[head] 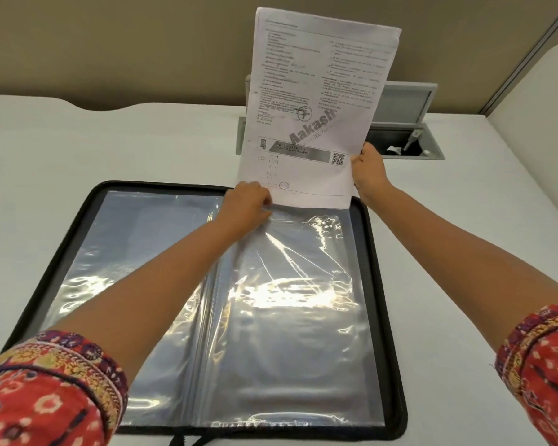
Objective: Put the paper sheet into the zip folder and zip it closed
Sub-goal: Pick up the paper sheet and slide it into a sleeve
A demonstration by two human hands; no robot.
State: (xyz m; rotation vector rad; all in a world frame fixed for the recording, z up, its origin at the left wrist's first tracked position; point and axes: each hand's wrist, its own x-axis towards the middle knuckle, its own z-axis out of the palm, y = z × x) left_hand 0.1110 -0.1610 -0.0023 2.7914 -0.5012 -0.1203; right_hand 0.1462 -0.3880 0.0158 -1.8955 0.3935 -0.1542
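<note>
Fingers of our left hand [248, 201] pinch the lower left corner of the white printed paper sheet [316, 107], while our right hand [369, 170] grips its lower right edge. We hold the sheet upright, its bottom edge at the far top of the right clear plastic sleeve [303, 300] in the open black zip folder [390, 300], which lies flat on the white table [464, 236]. Behind it, a grey cable box [406, 136] stands open.

I see both forearms bare below pushed-up sleeves. The left sleeve [45, 391], at seven o'clock, is red with pale printed motifs and a banded cuff in gold and purple; the right sleeve [541, 358], at four o'clock, matches.
</note>
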